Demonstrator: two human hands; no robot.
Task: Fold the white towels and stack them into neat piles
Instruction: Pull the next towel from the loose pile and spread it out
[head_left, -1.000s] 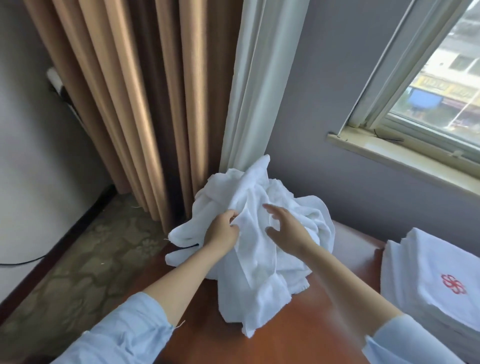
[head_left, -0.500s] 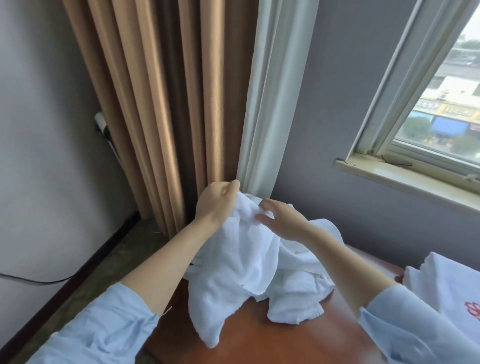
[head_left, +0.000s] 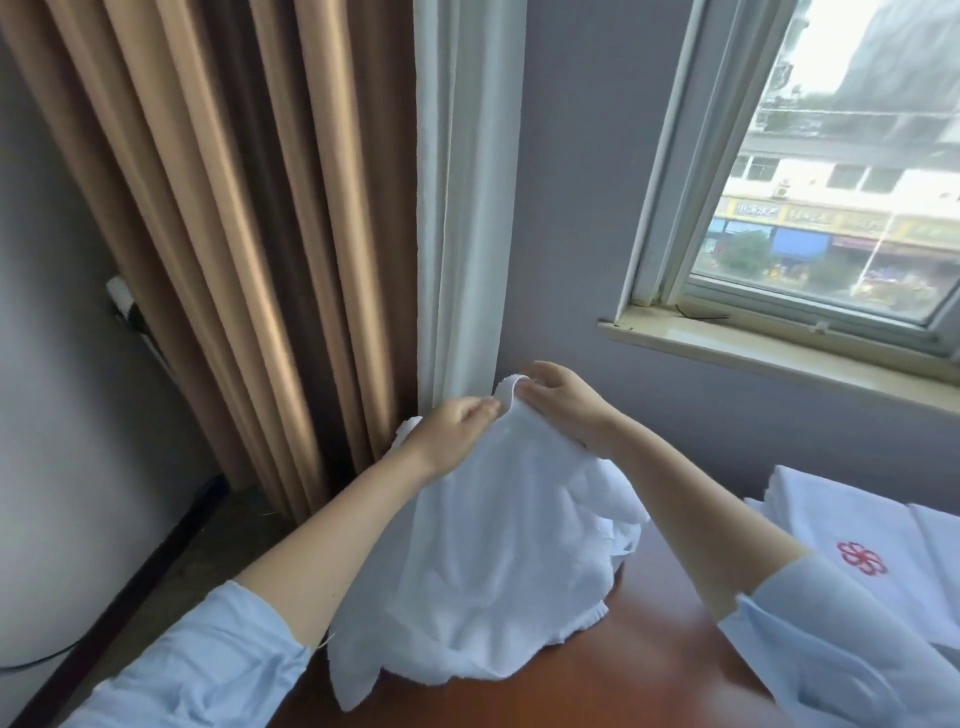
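Observation:
A crumpled white towel (head_left: 488, 561) hangs lifted above the reddish-brown table (head_left: 613, 680), its lower part draped down to the tabletop. My left hand (head_left: 452, 431) grips the towel's upper edge on the left. My right hand (head_left: 561, 400) pinches the same edge close beside it, at the towel's highest point. More loose white cloth (head_left: 613, 514) lies bunched behind and to the right of the lifted towel. A stack of folded white towels (head_left: 852, 540) with a red flower emblem sits at the right edge of the table.
Tan and brown curtains (head_left: 234, 234) and a white sheer curtain (head_left: 462, 208) hang just behind the towel. A window sill (head_left: 753, 348) runs along the grey wall at the right. The floor lies to the left of the table, with a dark cable along the wall.
Both hands have raised the towel from the heap and moved along its upper edge until they sit close together. The view has tilted upward.

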